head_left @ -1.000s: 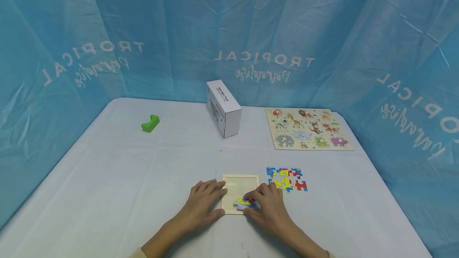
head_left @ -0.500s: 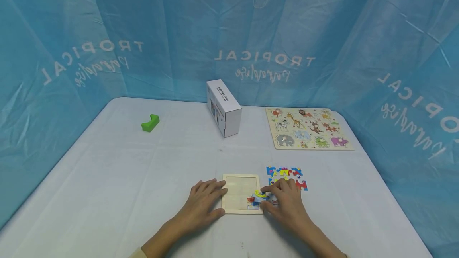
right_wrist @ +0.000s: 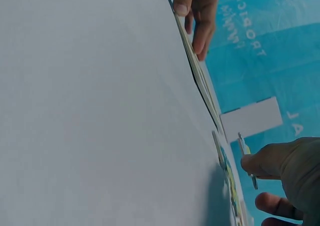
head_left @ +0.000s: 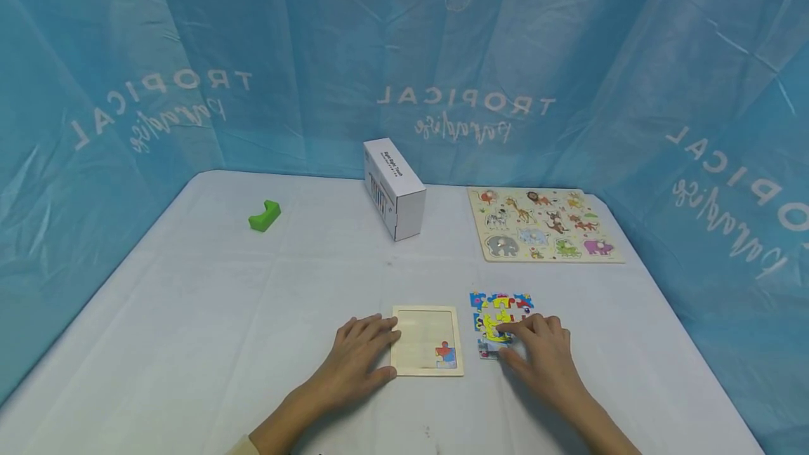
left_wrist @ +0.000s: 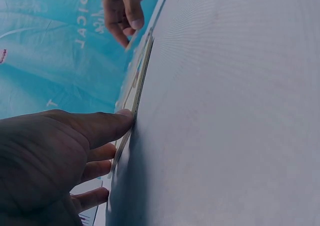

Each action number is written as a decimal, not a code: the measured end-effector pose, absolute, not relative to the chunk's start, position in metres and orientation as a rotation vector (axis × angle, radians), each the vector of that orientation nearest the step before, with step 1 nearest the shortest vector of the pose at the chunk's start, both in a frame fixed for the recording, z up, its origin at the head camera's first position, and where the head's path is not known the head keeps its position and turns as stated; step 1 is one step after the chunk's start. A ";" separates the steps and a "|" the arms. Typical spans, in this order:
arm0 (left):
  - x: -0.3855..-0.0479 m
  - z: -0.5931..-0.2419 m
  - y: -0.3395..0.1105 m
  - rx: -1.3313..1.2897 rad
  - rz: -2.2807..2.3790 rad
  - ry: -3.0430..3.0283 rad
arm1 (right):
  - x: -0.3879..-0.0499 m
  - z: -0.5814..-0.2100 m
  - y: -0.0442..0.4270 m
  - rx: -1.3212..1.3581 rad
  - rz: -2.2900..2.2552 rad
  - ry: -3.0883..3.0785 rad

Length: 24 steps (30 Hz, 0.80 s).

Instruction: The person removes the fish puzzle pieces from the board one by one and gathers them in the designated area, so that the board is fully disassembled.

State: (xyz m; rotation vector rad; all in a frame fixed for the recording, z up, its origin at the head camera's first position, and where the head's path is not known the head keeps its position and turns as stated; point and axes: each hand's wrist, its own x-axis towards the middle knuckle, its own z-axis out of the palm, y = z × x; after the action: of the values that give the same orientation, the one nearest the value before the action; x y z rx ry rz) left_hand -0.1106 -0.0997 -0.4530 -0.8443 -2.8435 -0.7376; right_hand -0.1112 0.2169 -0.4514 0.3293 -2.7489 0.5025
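Observation:
Against the left side of a shallow wooden puzzle tray [head_left: 426, 372] rests my left hand [head_left: 359, 358], thumb at the near corner and fingertips along the rim. A red-and-blue jigsaw piece [head_left: 445, 356] lies in the tray's near right corner. To the right, my right hand [head_left: 542, 355] pinches another jigsaw piece [right_wrist: 244, 145] between thumb and finger. That piece is held just above the loose jigsaw pieces [head_left: 501, 302], and it hides some of them. The left wrist view shows my left thumb [left_wrist: 112, 123] touching the tray's edge.
A white box [head_left: 398, 192] stands toward the back middle. An animal peg puzzle board [head_left: 543, 230] lies at the back right. A green notched block [head_left: 265, 216] sits at the back left. Blue printed curtain [head_left: 329, 55] surrounds the white table [head_left: 208, 343].
My right hand has carried the pinched jigsaw piece rightward from the tray to above the loose pieces. The tray's corner piece has come into full view. My left hand has stayed still.

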 end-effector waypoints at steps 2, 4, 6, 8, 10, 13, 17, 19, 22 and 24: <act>-0.110 -0.453 -0.100 -0.843 -0.743 -2.841 | -0.111 -0.451 0.221 0.305 0.501 -2.774; -0.110 -0.452 -0.100 -0.844 -0.740 -2.835 | -0.110 -0.451 0.225 0.288 0.496 -2.792; -0.110 -0.452 -0.100 -0.842 -0.739 -2.830 | -0.110 -0.452 0.227 0.272 0.485 -2.809; -0.110 -0.452 -0.100 -0.842 -0.738 -2.825 | -0.109 -0.453 0.229 0.254 0.476 -2.828; -0.110 -0.452 -0.100 -0.843 -0.740 -2.823 | -0.109 -0.454 0.231 0.242 0.471 -2.841; -0.110 -0.452 -0.100 -0.842 -0.750 -2.818 | -0.108 -0.454 0.233 0.216 0.471 -2.866; -0.110 -0.453 -0.100 -0.840 -0.756 -2.820 | -0.108 -0.454 0.235 0.178 0.471 -2.899; -0.110 -0.453 -0.100 -0.838 -0.752 -2.826 | -0.107 -0.454 0.237 0.166 0.467 -2.911; -0.110 -0.453 -0.100 -0.839 -0.746 -2.833 | -0.106 -0.453 0.238 0.155 0.467 -2.928; -0.110 -0.453 -0.100 -0.841 -0.744 -2.834 | -0.105 -0.453 0.239 0.152 0.467 -2.939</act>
State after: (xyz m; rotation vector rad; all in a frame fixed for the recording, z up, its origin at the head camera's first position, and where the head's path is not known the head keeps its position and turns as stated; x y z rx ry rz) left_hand -0.1104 -0.0997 -0.4531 -0.8406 -2.8343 -0.7441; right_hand -0.1054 0.2385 -0.4530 0.1519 -2.9390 0.4666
